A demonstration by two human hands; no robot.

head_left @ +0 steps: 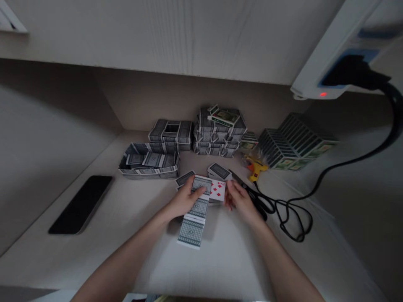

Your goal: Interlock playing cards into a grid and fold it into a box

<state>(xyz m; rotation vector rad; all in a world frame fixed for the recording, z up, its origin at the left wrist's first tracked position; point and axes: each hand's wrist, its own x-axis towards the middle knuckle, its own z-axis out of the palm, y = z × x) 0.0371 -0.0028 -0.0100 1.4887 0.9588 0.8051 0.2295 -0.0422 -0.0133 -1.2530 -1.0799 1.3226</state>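
Observation:
My left hand (185,199) is closed around a strip of playing cards (199,206), thumb on top. The strip shows grey patterned backs and hangs down toward me, above the table. From its upper end a face-up diamond card (218,190) sticks out to the right. My right hand (238,197) has its fingers curled at that card's right edge, apparently pinching it; the fingertips are partly hidden. Behind the hands lie loose playing cards, a dark-backed pile (219,171) on the right and another card (185,178) on the left.
Black-handled scissors (256,199) and a yellow glue gun (256,167) with a looping black cord (297,201) lie right. Behind stand a card-built tray (151,173), card-covered boxes (217,136) and stacked card packs (292,144). A phone (81,204) rests left. A shelf (189,42) and power strip (333,54) overhang.

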